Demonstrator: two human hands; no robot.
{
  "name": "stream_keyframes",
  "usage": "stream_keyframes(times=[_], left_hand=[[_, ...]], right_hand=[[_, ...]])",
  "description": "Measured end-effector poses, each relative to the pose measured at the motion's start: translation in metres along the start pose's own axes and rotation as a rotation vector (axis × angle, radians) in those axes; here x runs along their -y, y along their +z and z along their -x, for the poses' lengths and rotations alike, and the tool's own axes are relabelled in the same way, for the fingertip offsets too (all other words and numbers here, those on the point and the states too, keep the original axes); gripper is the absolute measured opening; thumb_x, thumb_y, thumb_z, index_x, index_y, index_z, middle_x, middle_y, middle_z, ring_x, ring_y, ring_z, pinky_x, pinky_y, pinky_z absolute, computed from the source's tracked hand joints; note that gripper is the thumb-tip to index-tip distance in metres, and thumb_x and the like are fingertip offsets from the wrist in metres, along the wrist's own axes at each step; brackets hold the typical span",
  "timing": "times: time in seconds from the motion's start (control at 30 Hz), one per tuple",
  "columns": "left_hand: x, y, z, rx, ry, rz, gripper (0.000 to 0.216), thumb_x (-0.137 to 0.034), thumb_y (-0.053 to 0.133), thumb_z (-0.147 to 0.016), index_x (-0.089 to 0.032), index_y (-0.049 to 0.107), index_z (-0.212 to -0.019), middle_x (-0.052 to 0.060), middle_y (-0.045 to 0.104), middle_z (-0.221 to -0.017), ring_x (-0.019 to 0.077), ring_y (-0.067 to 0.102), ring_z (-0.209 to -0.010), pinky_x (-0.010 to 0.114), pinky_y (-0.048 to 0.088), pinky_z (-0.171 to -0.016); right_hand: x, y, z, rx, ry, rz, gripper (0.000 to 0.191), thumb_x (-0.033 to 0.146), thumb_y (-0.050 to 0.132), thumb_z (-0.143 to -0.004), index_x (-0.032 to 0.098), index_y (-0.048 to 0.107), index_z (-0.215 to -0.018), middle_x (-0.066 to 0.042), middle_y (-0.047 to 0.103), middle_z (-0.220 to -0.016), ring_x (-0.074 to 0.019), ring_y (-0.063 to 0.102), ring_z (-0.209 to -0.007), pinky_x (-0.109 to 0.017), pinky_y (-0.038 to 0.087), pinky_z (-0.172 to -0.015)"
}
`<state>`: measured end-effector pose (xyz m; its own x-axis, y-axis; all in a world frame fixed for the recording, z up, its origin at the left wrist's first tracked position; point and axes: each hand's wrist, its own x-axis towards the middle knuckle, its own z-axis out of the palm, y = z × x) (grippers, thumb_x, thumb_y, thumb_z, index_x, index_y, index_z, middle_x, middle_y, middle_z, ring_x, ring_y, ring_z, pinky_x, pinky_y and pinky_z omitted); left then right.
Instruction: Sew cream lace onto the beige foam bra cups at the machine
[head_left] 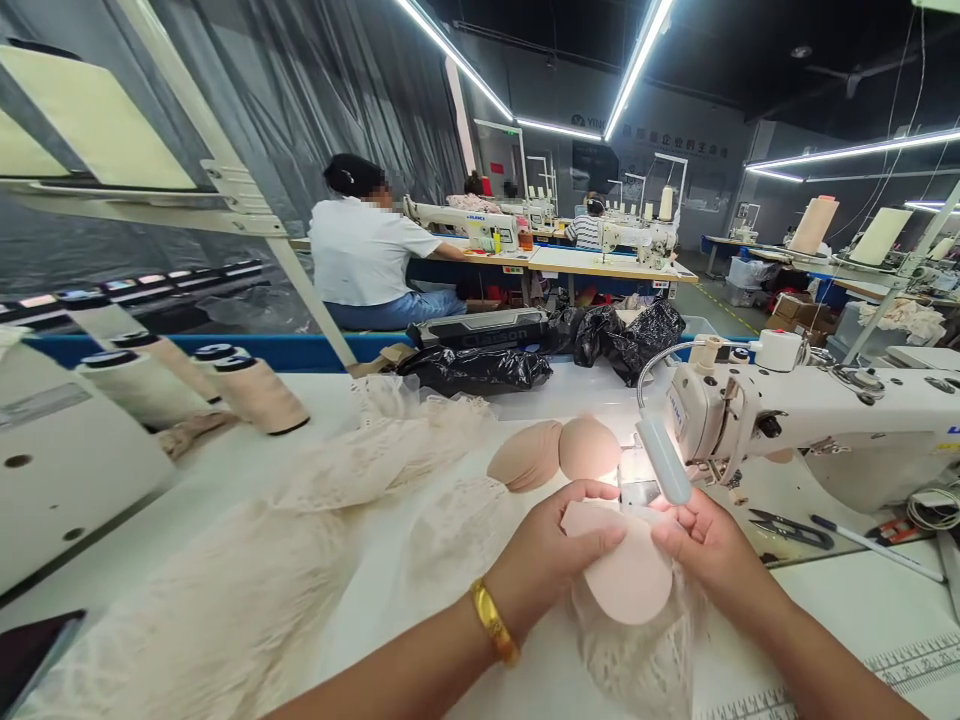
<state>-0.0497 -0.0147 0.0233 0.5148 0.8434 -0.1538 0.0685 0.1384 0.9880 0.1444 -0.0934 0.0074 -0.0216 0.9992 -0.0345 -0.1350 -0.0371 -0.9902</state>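
Note:
A pale pink bra cup (630, 575) is held between my two hands, just in front of the sewing machine (750, 410). My left hand (562, 545) pinches its left side, thumb on top. My right hand (697, 535) has thumb and fingers closed at the upper right edge, where pale fabric meets the cup. Sheer cream lace (637, 650) hangs below the cup. Behind my left hand, two more beige cups (525, 455) lie joined side by side. The machine's lamp (664, 460) lights the spot and partly hides the needle area.
Cream lace fabric (247, 560) spreads over the table's left side. Thread cones (259, 390) stand at the left. Thread snips (791, 530) and a pen (874, 548) lie right of my hand, with a ruler (915, 665) nearer. Ahead are black plastic bags (480, 368) and a seated co-worker (367, 250).

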Motion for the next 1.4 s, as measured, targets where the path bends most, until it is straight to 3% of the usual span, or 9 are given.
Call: stream_keyframes(times=[0.13,0.37,0.77,1.1,1.27,1.33,1.4], left_hand=[[-0.003,0.013,-0.006,-0.001,-0.137,0.201,0.061,-0.041,0.093,-0.053,-0.018,0.067,-0.104,0.004,0.074,-0.087,0.0233,0.067,-0.079,0.031,0.05,-0.069],[0.008,0.029,-0.022,-0.028,-0.165,0.374,0.069,-0.04,0.098,-0.046,-0.017,0.063,-0.101,0.008,0.074,-0.098,0.0262,0.068,-0.091,0.033,0.051,-0.072],[0.014,0.025,-0.021,-0.022,-0.167,0.369,0.067,-0.041,0.099,-0.048,-0.018,0.062,-0.099,0.008,0.073,-0.098,0.0293,0.067,-0.096,0.035,0.052,-0.075],[0.011,0.026,-0.019,-0.024,-0.135,0.345,0.062,-0.043,0.098,-0.05,-0.017,0.063,-0.094,0.007,0.073,-0.099,0.0234,0.067,-0.083,0.034,0.052,-0.072],[0.004,0.021,-0.017,-0.003,-0.105,0.278,0.066,-0.047,0.09,-0.056,-0.017,0.062,-0.108,0.007,0.072,-0.095,0.0294,0.067,-0.091,0.037,0.051,-0.075],[-0.002,0.015,-0.017,-0.111,-0.036,0.145,0.068,-0.048,0.084,-0.06,-0.018,0.06,-0.116,0.01,0.07,-0.109,0.0328,0.064,-0.107,0.04,0.05,-0.084],[-0.01,0.008,-0.014,-0.309,0.075,-0.07,0.064,-0.049,0.077,-0.062,-0.02,0.06,-0.116,0.011,0.066,-0.121,0.0333,0.058,-0.118,0.043,0.046,-0.094]], right_hand=[[-0.006,0.0,-0.003,-0.052,-0.03,-0.088,0.035,0.051,0.073,-0.085,0.024,0.059,-0.101,-0.001,0.072,-0.088,-0.0212,0.069,-0.077,-0.034,0.052,-0.072],[-0.02,-0.003,-0.006,-0.157,-0.045,-0.139,0.034,0.052,0.074,-0.085,0.024,0.059,-0.096,0.001,0.07,-0.082,-0.019,0.065,-0.075,-0.03,0.05,-0.073],[-0.018,0.0,-0.003,-0.173,-0.016,-0.181,0.033,0.05,0.074,-0.087,0.022,0.061,-0.098,0.0,0.07,-0.083,-0.0181,0.062,-0.075,-0.029,0.048,-0.072],[-0.019,0.001,-0.003,-0.188,0.008,-0.194,0.033,0.051,0.075,-0.086,0.022,0.062,-0.095,0.002,0.067,-0.08,-0.0158,0.059,-0.073,-0.026,0.045,-0.067],[-0.019,0.001,-0.004,-0.199,0.005,-0.169,0.033,0.052,0.072,-0.088,0.022,0.063,-0.097,-0.001,0.071,-0.083,-0.0179,0.062,-0.076,-0.029,0.047,-0.072],[-0.019,0.001,-0.004,-0.191,0.004,-0.163,0.033,0.053,0.071,-0.088,0.022,0.063,-0.098,-0.002,0.073,-0.087,-0.0191,0.064,-0.08,-0.03,0.048,-0.076],[-0.02,0.0,-0.004,-0.181,0.011,-0.162,0.033,0.053,0.07,-0.089,0.022,0.064,-0.099,-0.002,0.073,-0.089,-0.0193,0.064,-0.082,-0.03,0.048,-0.077]])
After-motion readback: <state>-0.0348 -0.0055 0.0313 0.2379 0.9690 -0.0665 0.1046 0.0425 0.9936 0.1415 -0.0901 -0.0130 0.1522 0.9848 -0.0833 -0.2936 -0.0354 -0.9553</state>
